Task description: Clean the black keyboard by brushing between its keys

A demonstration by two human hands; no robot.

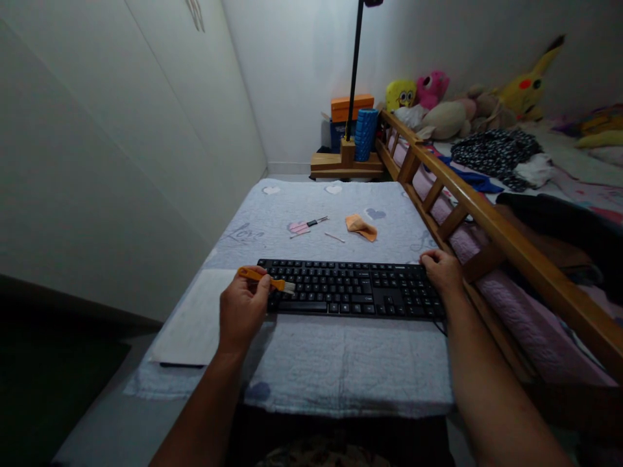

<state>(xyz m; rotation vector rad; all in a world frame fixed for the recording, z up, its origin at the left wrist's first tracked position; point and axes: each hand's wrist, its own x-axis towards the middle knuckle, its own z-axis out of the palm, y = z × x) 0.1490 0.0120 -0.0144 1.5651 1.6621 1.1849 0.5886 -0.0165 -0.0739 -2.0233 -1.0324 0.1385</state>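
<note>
A black keyboard point(382, 299) lies flat across the cloth-covered table. My left hand point(243, 311) is closed around the orange handle of a small brush point(277, 284), and its pale bristles point right over the left-side keys. At the keyboard's upper right corner, the fingers of my right hand point(444, 272) grip the edge. Beyond the keyboard lie an orange cloth point(361, 227), a cotton swab point(335, 238), a second swab point(300, 235) and a thin tool with a black middle point(312, 224).
A white sheet point(189, 318) lies at the table's left side. Along the right runs a wooden bed rail point(467, 194), with plush toys and clothes behind it. A black pole point(356, 71) stands on a wooden base point(346, 167) beside a blue foam roller point(365, 134). White cabinet doors point(121, 149) rise at left.
</note>
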